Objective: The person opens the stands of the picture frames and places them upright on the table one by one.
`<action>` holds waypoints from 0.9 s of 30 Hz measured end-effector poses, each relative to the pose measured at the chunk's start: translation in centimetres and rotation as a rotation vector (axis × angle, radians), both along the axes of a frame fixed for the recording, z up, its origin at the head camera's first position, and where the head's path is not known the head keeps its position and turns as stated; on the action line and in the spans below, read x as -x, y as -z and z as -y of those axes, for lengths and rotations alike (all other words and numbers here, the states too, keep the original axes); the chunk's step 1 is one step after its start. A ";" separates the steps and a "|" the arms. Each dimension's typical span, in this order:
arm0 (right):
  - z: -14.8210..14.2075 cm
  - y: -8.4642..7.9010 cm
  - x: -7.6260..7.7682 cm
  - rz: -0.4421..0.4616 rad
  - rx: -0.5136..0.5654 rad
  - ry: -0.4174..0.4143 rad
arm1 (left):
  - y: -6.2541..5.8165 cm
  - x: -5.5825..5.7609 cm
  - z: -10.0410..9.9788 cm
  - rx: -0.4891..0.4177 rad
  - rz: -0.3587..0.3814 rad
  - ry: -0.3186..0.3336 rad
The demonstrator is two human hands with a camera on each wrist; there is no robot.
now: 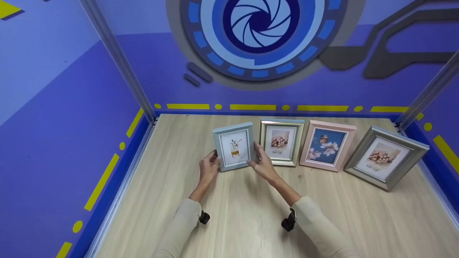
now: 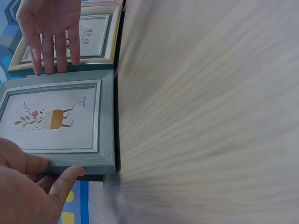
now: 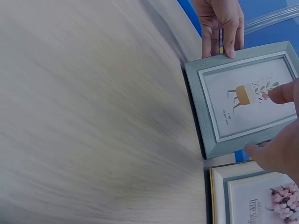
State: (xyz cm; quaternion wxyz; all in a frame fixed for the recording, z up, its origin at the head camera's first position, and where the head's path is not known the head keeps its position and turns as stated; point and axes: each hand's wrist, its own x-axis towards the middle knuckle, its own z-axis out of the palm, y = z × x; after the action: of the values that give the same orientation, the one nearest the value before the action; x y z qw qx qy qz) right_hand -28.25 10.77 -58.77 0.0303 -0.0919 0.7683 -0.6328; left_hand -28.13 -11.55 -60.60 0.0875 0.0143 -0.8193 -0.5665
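Note:
A light blue-green picture frame (image 1: 235, 147) with a potted-plant print stands on the wooden table (image 1: 229, 215), leaning back. My left hand (image 1: 209, 166) grips its left side; in the right wrist view that hand's thumb (image 3: 229, 46) lies at the frame's edge with fingers partly behind. My right hand (image 1: 264, 165) touches the right side. Its fingers (image 2: 60, 49) look straight in the left wrist view, tips along the frame's edge. Close beside on the right is a gold-and-white picture frame (image 1: 263, 143) with a flower print, partly covered by my right hand in the left wrist view.
Farther right stand a pink picture frame (image 1: 353, 138) with a blossom print and a larger grey-silver picture frame (image 1: 405, 163), turned at an angle. Blue patterned panels (image 1: 143, 71) enclose the table's back and sides, joined by metal posts (image 1: 114, 50).

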 end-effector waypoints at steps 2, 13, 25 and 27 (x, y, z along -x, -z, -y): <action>0.0 0.0 0.3 0.005 -0.009 -0.003 | -0.1 0.3 0.0 0.004 -0.006 -0.001; -0.5 0.6 0.0 0.074 -0.031 -0.012 | 0.9 0.7 -0.3 0.062 -0.002 -0.004; -1.4 0.4 1.0 0.038 0.005 -0.034 | -0.1 1.5 -0.6 0.054 0.045 -0.036; -1.7 0.3 1.2 0.041 0.000 -0.033 | -0.3 1.6 -0.7 0.079 0.050 -0.061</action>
State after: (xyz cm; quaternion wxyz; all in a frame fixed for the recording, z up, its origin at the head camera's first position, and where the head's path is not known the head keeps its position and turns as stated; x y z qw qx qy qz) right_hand -29.41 12.43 -59.07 0.0567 -0.0916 0.7659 -0.6338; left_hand -29.75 -10.81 -60.30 0.0850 0.0500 -0.8420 -0.5304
